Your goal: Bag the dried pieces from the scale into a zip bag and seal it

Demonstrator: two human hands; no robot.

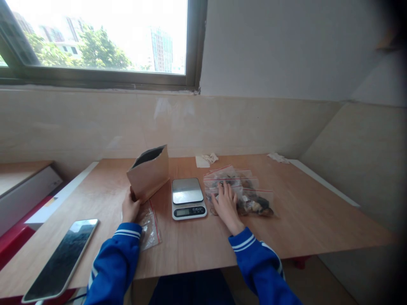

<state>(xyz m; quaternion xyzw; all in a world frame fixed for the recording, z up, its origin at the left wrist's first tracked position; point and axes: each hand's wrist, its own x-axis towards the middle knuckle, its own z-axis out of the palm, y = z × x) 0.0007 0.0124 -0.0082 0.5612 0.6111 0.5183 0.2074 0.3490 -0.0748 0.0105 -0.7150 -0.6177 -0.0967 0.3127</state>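
Note:
My left hand point(129, 207) grips the lower edge of a brown paper bag point(149, 173), which stands tilted and open at the top on the wooden table point(305, 212). An empty clear zip bag point(149, 226) lies flat just under that hand. My right hand point(226, 203) lies flat with fingers stretched out on a pile of clear zip bags with red seals point(251, 192), filled with dark and pale pieces. A small digital kitchen scale point(188, 198) sits between my two hands with nothing on its steel plate.
A phone point(63, 258) lies face up near the table's front left corner. Crumpled white paper point(208, 159) and another scrap point(279, 158) rest at the far edge by the tiled wall. A lower ledge stands to the left.

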